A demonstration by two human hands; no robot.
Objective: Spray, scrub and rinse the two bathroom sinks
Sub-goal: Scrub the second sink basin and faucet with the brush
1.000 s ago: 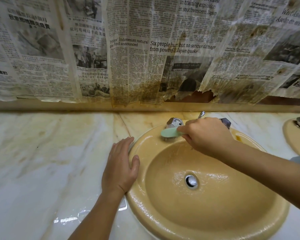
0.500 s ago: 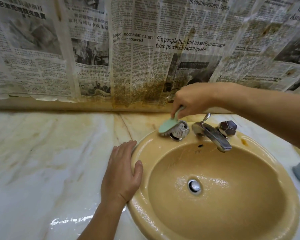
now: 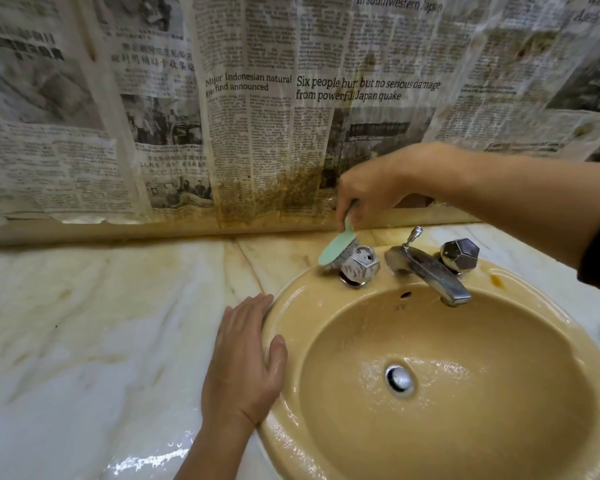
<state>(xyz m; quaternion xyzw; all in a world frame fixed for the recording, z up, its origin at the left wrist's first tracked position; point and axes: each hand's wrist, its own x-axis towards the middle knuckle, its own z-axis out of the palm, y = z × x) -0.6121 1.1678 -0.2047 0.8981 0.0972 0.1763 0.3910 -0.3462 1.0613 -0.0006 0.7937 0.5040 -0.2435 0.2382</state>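
Two hands at work: right hand (image 3: 374, 188) fingers pinch the light, stiff brush (image 3: 336, 249) by its slim handle; left hand (image 3: 245, 362), fingers together, braces on the slippery sink (image 3: 326, 441) rim.

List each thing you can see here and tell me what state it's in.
Left hand: flat on the sink rim.
Right hand: gripping the brush.
Brush: bristles against the left tap handle.
Left tap handle: soapy.
Spout: no water running.
Sink: wet, not filled.
Counter: stained, wet in front.
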